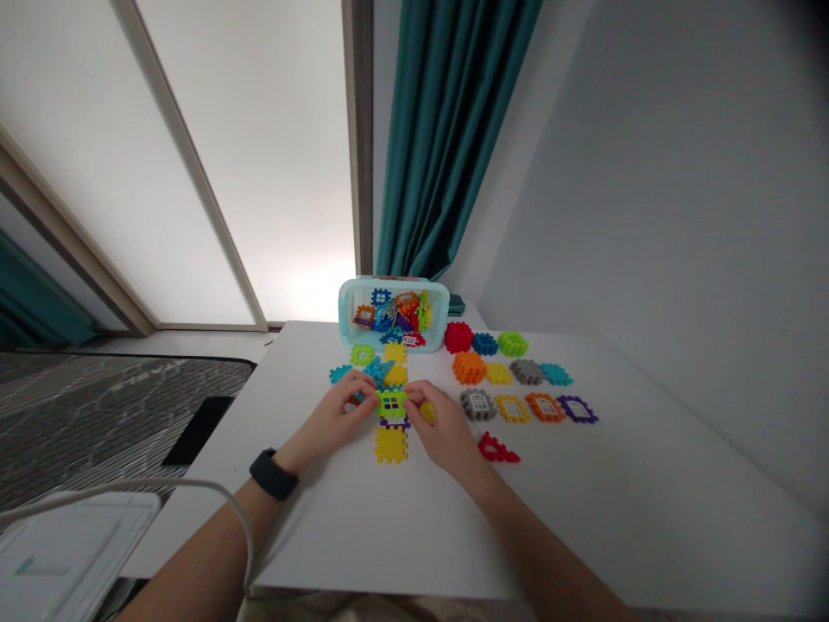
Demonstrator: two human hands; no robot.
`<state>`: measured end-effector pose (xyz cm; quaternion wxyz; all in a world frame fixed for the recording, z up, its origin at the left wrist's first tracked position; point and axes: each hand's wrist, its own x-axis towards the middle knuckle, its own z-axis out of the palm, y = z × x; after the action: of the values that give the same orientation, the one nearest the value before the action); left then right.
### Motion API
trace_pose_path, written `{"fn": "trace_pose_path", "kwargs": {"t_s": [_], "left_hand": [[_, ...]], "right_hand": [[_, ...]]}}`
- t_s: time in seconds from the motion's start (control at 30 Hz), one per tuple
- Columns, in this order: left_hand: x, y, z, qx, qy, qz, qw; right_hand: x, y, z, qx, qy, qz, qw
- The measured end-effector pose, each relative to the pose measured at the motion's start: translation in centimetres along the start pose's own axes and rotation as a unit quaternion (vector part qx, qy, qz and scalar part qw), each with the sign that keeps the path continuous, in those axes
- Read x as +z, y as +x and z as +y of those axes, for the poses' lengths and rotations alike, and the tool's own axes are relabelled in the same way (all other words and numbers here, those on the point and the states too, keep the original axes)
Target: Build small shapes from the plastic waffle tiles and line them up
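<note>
On the white table [648,518], both hands meet over a small build of toothed plastic tiles. My left hand [340,415], with a black watch on the wrist, pinches the left side of a green window tile [390,403]. My right hand [444,428] grips the same tile's right side, and a yellow piece [427,412] shows under its fingers. A purple tile edge peeks out just below the green one, with a yellow square tile [390,445] lying in front of it. A red triangular piece [497,449] lies right of my right hand.
A pale blue tub [392,289] on its side at the table's far edge spills several coloured tiles. More tiles lie in rows to the right [518,380]. A teal curtain [446,138] hangs behind. A white device with a cable [71,544] sits near left, beside a bed.
</note>
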<state>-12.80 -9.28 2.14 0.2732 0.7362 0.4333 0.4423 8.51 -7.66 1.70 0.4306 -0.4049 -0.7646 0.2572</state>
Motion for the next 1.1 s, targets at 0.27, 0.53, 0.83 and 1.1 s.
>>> {"fn": "trace_pose_path", "kwargs": {"t_s": [0.27,0.53,0.83,1.1], "left_hand": [[-0.2,-0.1,-0.3,0.002,0.006,-0.021,1.0],[-0.2,-0.2,-0.8,0.021,0.013,-0.028,0.999],[-0.7,-0.5,-0.4,0.097,0.11,0.045,0.988],[-1.1,-0.8,-0.8,0.158,0.175,0.075,0.969]], "right_hand": [[0.0,-0.2,0.2,-0.145,-0.097,0.015,0.985],[-0.1,-0.4,0.2,-0.188,-0.108,0.012,0.976],[-0.1,-0.4,-0.2,-0.163,-0.118,-0.019,0.979],[0.0,-0.3,0.3,-0.18,-0.1,-0.02,0.978]]}}
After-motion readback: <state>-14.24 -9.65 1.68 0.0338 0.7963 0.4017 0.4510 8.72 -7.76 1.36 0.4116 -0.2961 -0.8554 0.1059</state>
